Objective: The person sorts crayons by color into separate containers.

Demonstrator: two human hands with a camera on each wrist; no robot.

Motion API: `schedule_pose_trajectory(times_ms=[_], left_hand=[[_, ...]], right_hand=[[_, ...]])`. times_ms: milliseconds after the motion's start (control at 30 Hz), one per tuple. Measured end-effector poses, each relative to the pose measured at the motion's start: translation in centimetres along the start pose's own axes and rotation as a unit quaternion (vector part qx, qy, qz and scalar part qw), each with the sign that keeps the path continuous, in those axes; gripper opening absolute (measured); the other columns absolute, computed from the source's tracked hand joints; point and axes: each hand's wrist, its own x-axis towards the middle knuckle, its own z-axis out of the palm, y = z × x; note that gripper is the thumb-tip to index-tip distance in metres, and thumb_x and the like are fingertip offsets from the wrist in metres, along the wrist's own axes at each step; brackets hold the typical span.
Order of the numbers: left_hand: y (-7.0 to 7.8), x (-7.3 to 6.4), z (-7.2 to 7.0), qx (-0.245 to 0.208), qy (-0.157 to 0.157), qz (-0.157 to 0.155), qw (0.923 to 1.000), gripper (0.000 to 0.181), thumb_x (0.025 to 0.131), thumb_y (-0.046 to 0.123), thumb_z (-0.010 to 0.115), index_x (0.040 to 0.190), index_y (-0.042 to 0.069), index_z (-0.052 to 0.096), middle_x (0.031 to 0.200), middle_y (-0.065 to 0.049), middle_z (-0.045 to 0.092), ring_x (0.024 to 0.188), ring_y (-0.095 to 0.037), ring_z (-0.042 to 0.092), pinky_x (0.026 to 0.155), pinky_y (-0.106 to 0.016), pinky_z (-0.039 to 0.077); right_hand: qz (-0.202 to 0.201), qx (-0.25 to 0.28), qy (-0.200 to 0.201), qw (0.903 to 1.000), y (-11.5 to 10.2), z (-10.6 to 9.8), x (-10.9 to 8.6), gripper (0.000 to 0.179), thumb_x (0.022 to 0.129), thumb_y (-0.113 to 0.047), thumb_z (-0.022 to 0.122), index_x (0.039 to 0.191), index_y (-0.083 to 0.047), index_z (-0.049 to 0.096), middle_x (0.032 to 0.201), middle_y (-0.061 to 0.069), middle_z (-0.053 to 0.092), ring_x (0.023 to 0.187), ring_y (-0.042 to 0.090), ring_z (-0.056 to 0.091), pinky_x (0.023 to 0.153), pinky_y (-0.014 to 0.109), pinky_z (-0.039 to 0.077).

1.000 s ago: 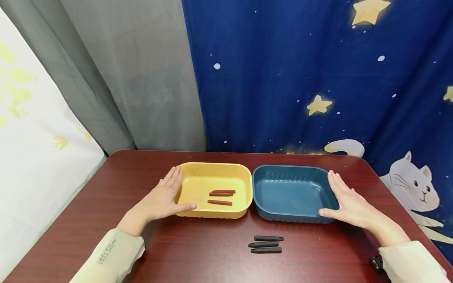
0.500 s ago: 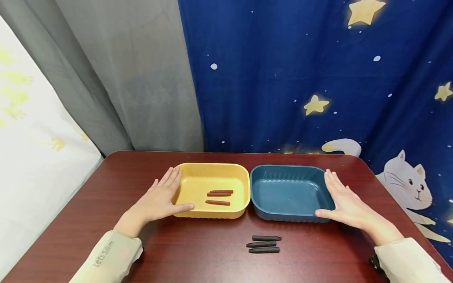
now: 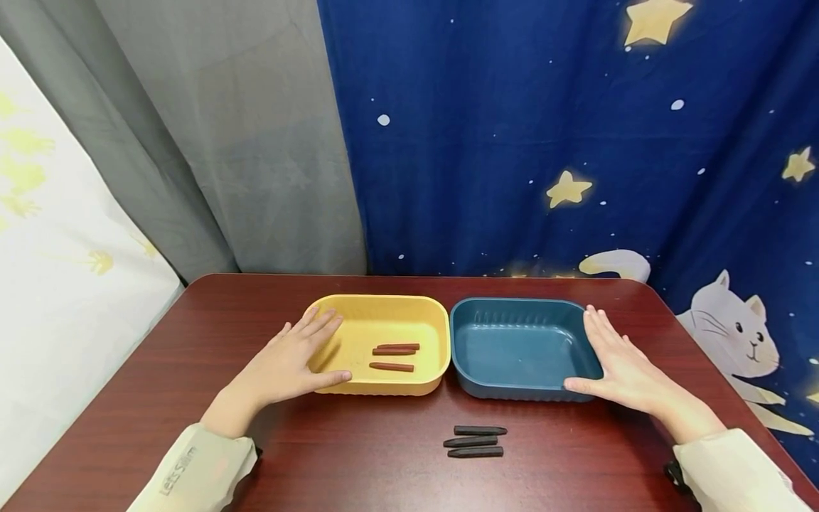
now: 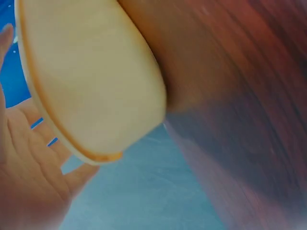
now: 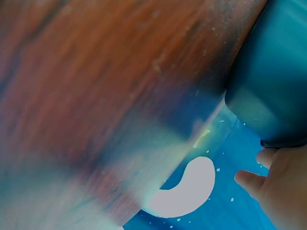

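Note:
A yellow bin (image 3: 409, 387) stands on the table with three reddish-brown crayons (image 3: 392, 367) lying in it. My left hand (image 3: 284, 363) is spread at its left end, fingers reaching over the rim and thumb over the front left corner. In the left wrist view, the palm (image 4: 33, 167) faces the outer wall of the bin (image 4: 96, 81). Beside it, almost touching, is a dark blue bin (image 3: 525, 392) with nothing in it. My right hand (image 3: 630, 373) lies along its right end, fingers straight, thumb at the front right corner. Three black crayons (image 3: 475, 441) lie in front of the bins.
The dark red wooden table (image 3: 358, 455) has its far edge just behind the bins. Beyond it hang a grey curtain (image 3: 275, 142) and a blue curtain (image 3: 461, 142) printed with stars and a cat. A white patterned cloth (image 3: 77, 320) hangs at the left.
My left fingers have shifted right, from the yellow bin's left rim to over its inside. The right hand stays at the blue bin. The whole head view has drifted slightly.

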Motion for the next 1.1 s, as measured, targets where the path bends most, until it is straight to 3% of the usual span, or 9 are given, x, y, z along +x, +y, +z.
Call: schedule_pose_trajectory(times_ms=[100, 200, 500, 633, 833, 1100], left_hand=[[0.9, 0.1, -0.2, -0.012, 0.038, 0.034, 0.9986, 0.076, 0.085, 0.061, 0.068, 0.142, 0.013, 0.054, 0.149, -0.005, 0.049, 0.146, -0.03, 0.038, 0.108, -0.056, 0.044], [2.0, 0.1, -0.2, -0.016, 0.07, 0.066, 0.9952, 0.059, 0.087, 0.049, 0.072, 0.132, 0.013, 0.061, 0.138, -0.005, 0.055, 0.135, -0.027, 0.05, 0.1, -0.047, 0.052], [4.7, 1.0, 0.5, -0.015, 0.132, 0.18, 0.9745, 0.035, 0.086, 0.031, 0.077, 0.114, 0.013, 0.068, 0.113, 0.001, 0.066, 0.109, -0.017, 0.059, 0.095, -0.037, 0.051], [6.3, 1.8, 0.9, -0.03, 0.132, 0.222, 0.9656, 0.029, 0.088, 0.028, 0.074, 0.114, 0.017, 0.07, 0.107, 0.005, 0.065, 0.102, -0.013, 0.058, 0.09, -0.033, 0.05], [9.8, 3.6, 1.2, -0.047, 0.105, 0.256, 0.9597, 0.02, 0.09, 0.027, 0.072, 0.108, 0.017, 0.07, 0.104, 0.006, 0.065, 0.099, -0.011, 0.058, 0.087, -0.025, 0.052], [13.4, 4.6, 2.1, -0.041, 0.095, 0.338, 0.9356, 0.016, 0.091, 0.024, 0.072, 0.104, 0.014, 0.071, 0.099, 0.006, 0.066, 0.091, -0.009, 0.056, 0.083, -0.019, 0.049]], right_hand=[[0.004, 0.001, -0.001, 1.0, 0.0, -0.1, 0.0, 0.118, 0.083, -0.053, 0.072, 0.158, 0.001, -0.001, 0.166, 0.023, -0.004, 0.153, 0.043, -0.005, 0.109, 0.078, 0.012], [0.006, 0.002, -0.002, 1.0, 0.0, -0.1, 0.0, 0.118, 0.083, -0.053, 0.072, 0.158, 0.001, -0.002, 0.166, 0.023, -0.003, 0.153, 0.043, -0.005, 0.109, 0.078, 0.012], [0.009, 0.01, -0.004, 0.9999, -0.1, 0.1, -0.1, 0.119, 0.083, -0.053, 0.072, 0.158, 0.001, -0.002, 0.166, 0.024, -0.003, 0.153, 0.045, -0.005, 0.109, 0.078, 0.01], [0.009, 0.01, -0.004, 0.9999, -0.1, 0.0, 0.0, 0.12, 0.082, -0.055, 0.072, 0.158, 0.0, -0.002, 0.166, 0.023, -0.004, 0.153, 0.045, -0.004, 0.11, 0.078, 0.01], [0.01, 0.011, -0.006, 0.9999, -0.2, -0.1, 0.1, 0.12, 0.082, -0.054, 0.072, 0.158, 0.002, -0.002, 0.166, 0.024, -0.005, 0.152, 0.046, -0.004, 0.109, 0.079, 0.011], [0.008, 0.011, -0.005, 0.9999, -0.2, 0.0, -0.1, 0.12, 0.082, -0.054, 0.072, 0.158, 0.002, -0.002, 0.166, 0.024, -0.004, 0.152, 0.046, -0.003, 0.109, 0.079, 0.011]])
